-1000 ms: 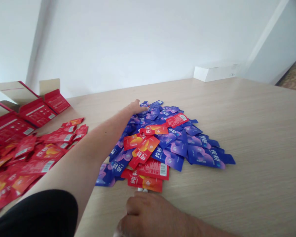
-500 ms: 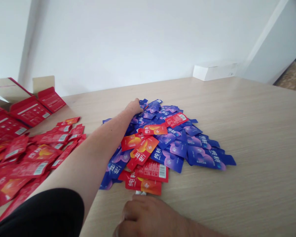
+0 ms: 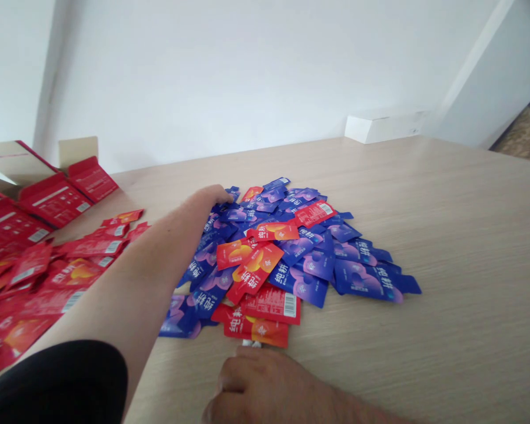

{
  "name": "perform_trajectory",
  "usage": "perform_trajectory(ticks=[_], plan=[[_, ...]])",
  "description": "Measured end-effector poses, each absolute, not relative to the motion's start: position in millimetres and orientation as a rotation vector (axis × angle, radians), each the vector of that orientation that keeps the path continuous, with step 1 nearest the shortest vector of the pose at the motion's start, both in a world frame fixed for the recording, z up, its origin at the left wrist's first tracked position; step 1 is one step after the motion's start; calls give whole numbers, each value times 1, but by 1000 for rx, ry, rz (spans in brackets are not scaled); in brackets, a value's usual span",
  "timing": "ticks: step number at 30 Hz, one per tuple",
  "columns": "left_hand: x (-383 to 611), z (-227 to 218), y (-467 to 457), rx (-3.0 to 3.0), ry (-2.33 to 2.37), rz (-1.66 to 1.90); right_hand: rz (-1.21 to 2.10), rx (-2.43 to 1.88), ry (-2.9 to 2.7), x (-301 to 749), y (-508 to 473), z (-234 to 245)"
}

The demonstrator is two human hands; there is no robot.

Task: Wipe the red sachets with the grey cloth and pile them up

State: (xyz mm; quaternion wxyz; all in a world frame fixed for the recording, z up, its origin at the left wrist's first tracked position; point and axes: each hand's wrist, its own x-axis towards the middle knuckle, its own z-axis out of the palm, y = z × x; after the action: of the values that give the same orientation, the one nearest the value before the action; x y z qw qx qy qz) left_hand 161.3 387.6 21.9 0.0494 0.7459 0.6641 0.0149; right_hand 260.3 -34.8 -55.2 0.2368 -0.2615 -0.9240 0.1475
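At the far left side of a heap of blue-purple sachets (image 3: 311, 265), my left hand (image 3: 219, 194) is closed on a blue sachet (image 3: 233, 192). The fingertips are mostly hidden behind the hand. Several red-orange sachets (image 3: 256, 272) lie on top of the heap, and one small red-orange sachet (image 3: 251, 193) shows just right of my left hand. My right hand (image 3: 258, 383) rests curled at the near edge of the heap, below a red sachet (image 3: 269, 331). A small white piece (image 3: 251, 343) pokes out beyond its knuckles; what the fingers hold is hidden.
To the left, a spread of red sachets (image 3: 48, 294) lies partly under my left forearm. Open red cartons (image 3: 55, 197) stand behind it with flaps up. A white box (image 3: 384, 126) sits at the back right against the wall (image 3: 247, 70).
My left hand has moved left with a blue sachet, exposing a red-orange sachet at the back. Blue sachets on the left side show more and reach further left. My right hand has stayed put.
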Motion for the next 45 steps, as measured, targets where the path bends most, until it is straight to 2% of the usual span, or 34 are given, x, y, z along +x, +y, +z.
perform_trajectory(ticks=[6,9,15,20,28,33,38,41,45], plan=[[163,29,382,2296,2178,50,353,-741,-2539,258,-35,-56],[186,23,376,2400,2087,120,372,-719,-2541,258,-35,-56],[235,7,370,2403,1925,13,428,-707,-2541,263,-35,-52],[241,12,373,2317,1923,60,422,-706,-2537,265,-35,-51],[229,20,367,2153,1815,546,391,-733,-2528,265,-37,-48],[225,48,355,2113,1640,965,430,-724,-2548,268,-37,-43],[211,79,312,2142,1389,1187,559,-769,-2568,269,-45,-32],[191,85,264,2126,1232,1117,595,-791,-2492,268,-53,-25],[146,83,187,2103,1263,973,570,-739,-2464,265,-60,-21]])
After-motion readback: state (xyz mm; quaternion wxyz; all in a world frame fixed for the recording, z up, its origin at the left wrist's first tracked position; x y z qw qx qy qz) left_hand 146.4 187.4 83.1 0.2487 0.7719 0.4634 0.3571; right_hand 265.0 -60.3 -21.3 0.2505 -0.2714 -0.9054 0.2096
